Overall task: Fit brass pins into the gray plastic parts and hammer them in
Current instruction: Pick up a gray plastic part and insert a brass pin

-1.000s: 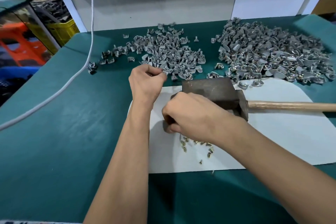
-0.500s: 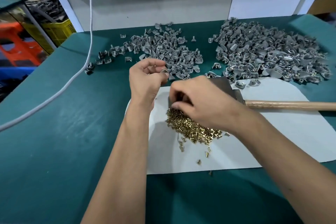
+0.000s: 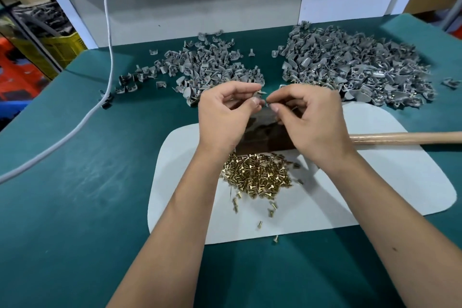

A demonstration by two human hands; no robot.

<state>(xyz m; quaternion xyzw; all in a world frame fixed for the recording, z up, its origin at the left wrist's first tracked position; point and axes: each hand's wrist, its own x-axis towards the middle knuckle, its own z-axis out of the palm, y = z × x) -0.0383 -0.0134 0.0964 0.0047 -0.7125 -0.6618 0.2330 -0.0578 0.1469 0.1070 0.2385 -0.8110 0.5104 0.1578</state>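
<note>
From the head camera, both hands are meeting above the teal-covered counter (image 3: pixel 75 195). The left hand (image 3: pixel 226 114) is pinching a small gray plastic part (image 3: pixel 260 93) between thumb and forefinger, fingers curled. The right hand (image 3: pixel 310 117) is pinching something tiny at its fingertips, right against that part; it is too small to make out whether it is a brass pin. The remaining fingers of both hands are curling inward.

Below the wrists, a loose heap of small brass pins (image 3: pixel 257 175) is lying on a white rounded sheet (image 3: pixel 375 187), with a few strays trailing toward the sheet's near edge and one just off it on the counter. A dark metal hammer head (image 3: pixel 265 137) is resting on the sheet just beyond the pins, mostly hidden behind the two hands; its pale wooden handle (image 3: pixel 405 138) is running off the right edge of the view.

Farther back, a spread pile of gray plastic parts (image 3: pixel 207 67) is lying on the left, and a larger, denser pile of gray parts (image 3: pixel 357 65) on the right, touching the sheet's far edge. A white cable (image 3: pixel 107 32) is hanging down and curving across the counter's left side. A yellow plastic crate (image 3: pixel 62 45) is standing beyond the counter at left, blurred.
</note>
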